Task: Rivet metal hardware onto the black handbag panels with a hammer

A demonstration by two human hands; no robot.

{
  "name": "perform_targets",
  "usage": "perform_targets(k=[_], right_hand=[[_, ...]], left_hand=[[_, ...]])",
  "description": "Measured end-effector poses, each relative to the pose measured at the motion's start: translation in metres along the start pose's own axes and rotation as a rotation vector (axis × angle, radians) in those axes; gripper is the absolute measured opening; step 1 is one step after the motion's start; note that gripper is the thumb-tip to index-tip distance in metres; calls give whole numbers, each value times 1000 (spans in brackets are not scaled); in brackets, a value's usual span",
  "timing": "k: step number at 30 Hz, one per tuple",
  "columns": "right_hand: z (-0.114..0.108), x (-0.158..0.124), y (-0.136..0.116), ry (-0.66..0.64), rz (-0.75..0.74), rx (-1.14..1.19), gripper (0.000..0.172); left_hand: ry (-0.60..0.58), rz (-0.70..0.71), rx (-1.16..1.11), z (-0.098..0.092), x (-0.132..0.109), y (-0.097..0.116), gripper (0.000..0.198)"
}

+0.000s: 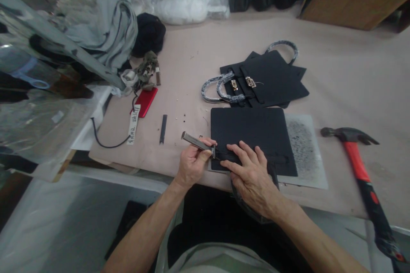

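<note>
My left hand (pixel 192 163) is closed round a slim metal tool (pixel 196 141), whose tip meets a narrow black strap (pixel 229 156) at the near edge of a black leather panel (pixel 253 132). My right hand (pixel 248 172) lies flat with fingers spread, pressing the strap down against the panel. The panel rests on a grey speckled pad (pixel 304 149) on the worktable (pixel 339 81). Part of the strap is hidden under my right fingers.
A red-handled hammer (pixel 358 158) lies at the right. Stacked black bag panels with wrapped handles and gold clasps (pixel 259 79) sit behind the pad. A red phone (pixel 145 101), a black strip (pixel 163 129), cloth and plastic wrap lie left and behind.
</note>
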State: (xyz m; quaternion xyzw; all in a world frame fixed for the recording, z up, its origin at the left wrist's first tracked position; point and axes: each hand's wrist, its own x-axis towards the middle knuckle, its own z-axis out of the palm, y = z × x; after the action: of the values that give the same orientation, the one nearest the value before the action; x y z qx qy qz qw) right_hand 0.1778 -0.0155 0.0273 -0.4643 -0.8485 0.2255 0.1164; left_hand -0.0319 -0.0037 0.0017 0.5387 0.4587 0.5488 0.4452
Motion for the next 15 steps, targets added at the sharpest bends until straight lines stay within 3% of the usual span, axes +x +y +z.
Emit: perform_targets(k=[10, 15], right_hand=[[2, -4, 5, 3, -50, -11, 48], [1, -4, 4, 10, -54, -8, 48]], left_hand=[[-30, 256, 160, 3, -13, -3, 13], [-54, 292, 165, 3, -17, -3, 19]])
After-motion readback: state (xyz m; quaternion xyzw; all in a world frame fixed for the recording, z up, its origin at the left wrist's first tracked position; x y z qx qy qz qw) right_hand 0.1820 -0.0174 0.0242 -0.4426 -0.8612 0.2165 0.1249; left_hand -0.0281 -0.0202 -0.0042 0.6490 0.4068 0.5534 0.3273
